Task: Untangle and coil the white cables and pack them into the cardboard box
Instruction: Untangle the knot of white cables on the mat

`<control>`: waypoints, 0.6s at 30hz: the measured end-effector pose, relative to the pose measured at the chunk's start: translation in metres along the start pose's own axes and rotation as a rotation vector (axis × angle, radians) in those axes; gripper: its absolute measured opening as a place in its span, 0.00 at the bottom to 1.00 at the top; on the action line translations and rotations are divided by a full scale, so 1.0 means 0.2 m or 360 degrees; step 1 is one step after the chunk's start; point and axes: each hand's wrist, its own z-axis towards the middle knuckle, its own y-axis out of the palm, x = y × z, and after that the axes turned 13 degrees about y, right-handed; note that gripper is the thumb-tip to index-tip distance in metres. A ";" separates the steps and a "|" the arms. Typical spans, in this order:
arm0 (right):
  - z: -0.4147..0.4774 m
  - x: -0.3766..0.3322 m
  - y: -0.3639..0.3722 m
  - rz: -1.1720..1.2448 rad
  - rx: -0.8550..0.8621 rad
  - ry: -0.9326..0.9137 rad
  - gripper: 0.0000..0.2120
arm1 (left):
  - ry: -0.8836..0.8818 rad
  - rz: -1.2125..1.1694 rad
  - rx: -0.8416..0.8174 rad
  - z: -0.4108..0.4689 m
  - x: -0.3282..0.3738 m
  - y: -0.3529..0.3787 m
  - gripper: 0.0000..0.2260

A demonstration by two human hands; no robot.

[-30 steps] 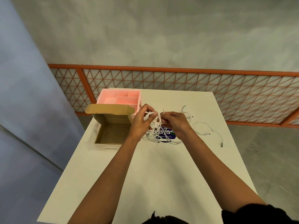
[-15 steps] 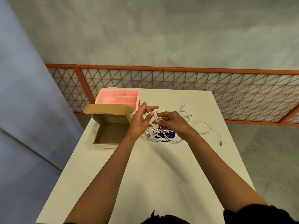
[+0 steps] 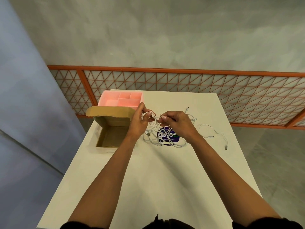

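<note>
Left hand [image 3: 139,120] and right hand [image 3: 177,121], each pinched shut on the white cables [image 3: 155,129] above mid-tabletop [image 3: 148,171]; the open cardboard box [image 3: 113,126] lies nearer the left grip.

I see a white worktop [image 3: 165,171] on a grey concrete floor [image 3: 280,162], an orange lattice railing [image 3: 181,83] behind it, a mottled grey wall [image 3: 165,30] above, and a bluish panel [image 3: 24,96] left.
</note>
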 end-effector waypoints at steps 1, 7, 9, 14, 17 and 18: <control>0.00 0.00 0.00 0.0050 -0.0021 0.0019 0.09 | -0.0009 -0.0022 -0.0014 0.00 -0.01 -0.01 0.09; -0.02 -0.02 -0.01 0.0619 -0.0069 0.0360 0.13 | -0.0115 -0.0263 -0.0071 0.01 0.05 -0.02 0.07; -0.01 -0.02 -0.03 0.0703 -0.0086 0.0460 0.13 | -0.0205 -0.0381 -0.0068 0.01 0.07 -0.01 0.06; 0.01 0.00 -0.02 0.0902 -0.0121 0.0622 0.12 | -0.0237 -0.0449 -0.0162 0.00 0.10 0.00 0.09; 0.01 0.02 -0.01 0.0941 -0.0153 0.0677 0.12 | -0.0158 -0.0341 -0.0245 0.01 0.12 0.01 0.08; 0.02 0.03 0.00 0.0963 -0.0168 0.0693 0.12 | -0.0136 -0.0314 -0.0242 0.01 0.13 0.02 0.07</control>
